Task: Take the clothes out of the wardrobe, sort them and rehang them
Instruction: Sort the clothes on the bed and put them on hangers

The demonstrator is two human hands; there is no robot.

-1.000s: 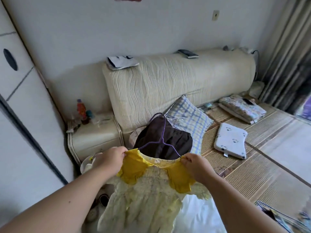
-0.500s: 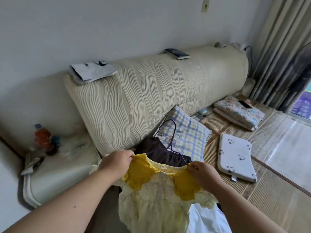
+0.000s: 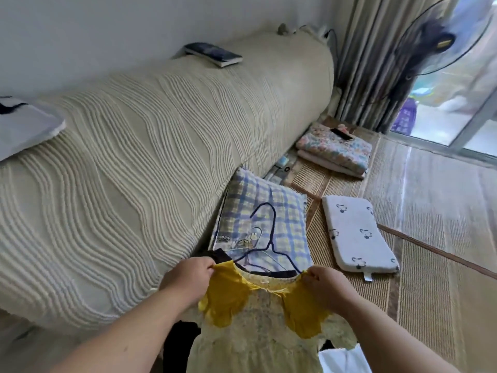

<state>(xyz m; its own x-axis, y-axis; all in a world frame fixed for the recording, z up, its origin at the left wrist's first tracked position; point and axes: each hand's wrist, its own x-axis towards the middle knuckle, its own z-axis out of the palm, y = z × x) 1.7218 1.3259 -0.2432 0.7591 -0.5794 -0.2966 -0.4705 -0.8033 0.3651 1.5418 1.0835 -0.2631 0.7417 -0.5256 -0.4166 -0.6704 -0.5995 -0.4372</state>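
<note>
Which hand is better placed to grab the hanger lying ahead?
Right, probably: the right hand pinches the yellow dress right beside one end of the hanger; the left hand is farther from it.

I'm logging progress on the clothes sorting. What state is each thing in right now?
yellow dress: held up by both hands at the shoulders.
left hand: pinches one shoulder of the dress.
right hand: pinches the other shoulder.
hanger: hook lies on the checked pillow, arms run behind the dress.
checked pillow: leans on the headboard.
blanket: folded.
book: closed, flat on the headboard.
</note>
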